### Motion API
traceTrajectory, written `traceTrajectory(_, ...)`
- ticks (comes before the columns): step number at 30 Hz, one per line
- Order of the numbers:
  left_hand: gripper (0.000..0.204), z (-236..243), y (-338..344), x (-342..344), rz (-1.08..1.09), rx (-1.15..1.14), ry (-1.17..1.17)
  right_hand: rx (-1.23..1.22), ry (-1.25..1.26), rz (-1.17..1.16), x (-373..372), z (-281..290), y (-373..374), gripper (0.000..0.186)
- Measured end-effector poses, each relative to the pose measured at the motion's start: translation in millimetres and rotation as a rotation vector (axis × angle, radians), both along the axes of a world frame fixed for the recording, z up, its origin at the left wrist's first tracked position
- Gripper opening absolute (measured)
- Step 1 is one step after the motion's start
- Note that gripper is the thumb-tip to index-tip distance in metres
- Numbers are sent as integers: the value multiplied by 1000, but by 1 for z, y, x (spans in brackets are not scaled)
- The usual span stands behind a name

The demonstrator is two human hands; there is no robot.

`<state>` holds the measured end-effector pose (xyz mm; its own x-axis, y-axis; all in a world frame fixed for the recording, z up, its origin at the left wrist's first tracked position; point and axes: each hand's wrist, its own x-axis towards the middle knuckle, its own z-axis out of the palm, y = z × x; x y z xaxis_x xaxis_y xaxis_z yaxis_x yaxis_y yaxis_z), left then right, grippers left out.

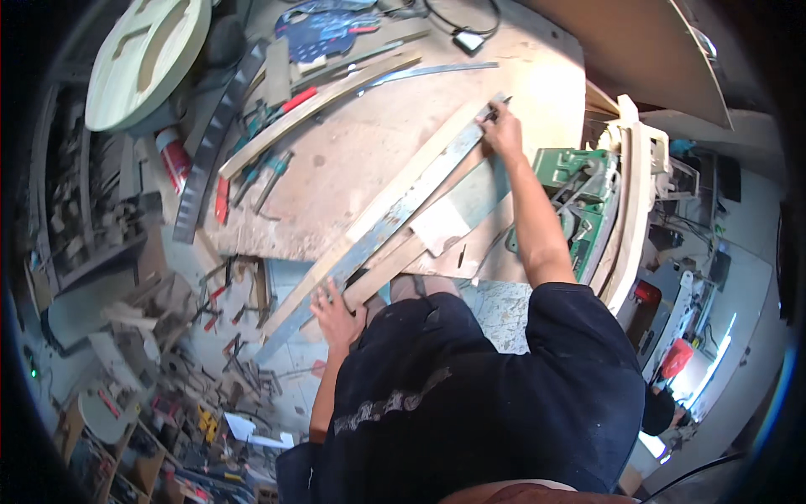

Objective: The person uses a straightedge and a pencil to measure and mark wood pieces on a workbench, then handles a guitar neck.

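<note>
A long, worn metal straightedge [395, 220] lies diagonally along a pale wooden board [424, 164], running past the bench's near edge. My left hand [338, 319] rests on their lower end, its fingers spread over the metal. At the far end, my right hand [502, 133] is closed around a thin dark pencil-like tool [501, 104], close to the straightedge's tip. Beside the straightedge lie a narrow wooden strip [386, 273] and a wider greenish board [483, 191]. A pale rectangular piece [441, 224] sits on top of these.
A green machine with belts [579, 197] stands right of my right forearm. Across the bench [327, 181] lie a curved wooden strip [311, 113], clamps [273, 181] and blue patterned gloves [319, 34]. A cream guitar-like body [164, 76] is far left. Tools clutter the floor at lower left.
</note>
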<state>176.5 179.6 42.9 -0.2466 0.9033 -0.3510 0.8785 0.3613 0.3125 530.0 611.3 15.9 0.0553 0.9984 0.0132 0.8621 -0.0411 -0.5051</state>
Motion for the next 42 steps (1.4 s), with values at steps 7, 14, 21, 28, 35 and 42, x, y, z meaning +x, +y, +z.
traceTrajectory(7, 95, -2, 2, 0, -34, 71, 15, -123, 2, -65, -4, 21, 1, 56)
traceTrajectory(14, 96, 0, 0, -1, -35, 45, 55, -133, -59, 4, -3, 22, -1, 53)
traceTrajectory(21, 86, 4, 2, 1, -28, 38, 59, -128, -88, 38, -4, 22, 2, 51)
traceTrajectory(28, 81, 6, 2, 2, -35, 72, 65, -101, -149, -13, -5, 10, 1, 42)
traceTrajectory(35, 79, 17, 1, 7, -40, 55, 169, -133, -215, -14, -16, 17, -3, 41)
traceTrajectory(42, 80, 32, 6, 11, -29, 21, 192, -171, -257, -28, -16, 16, -2, 43)
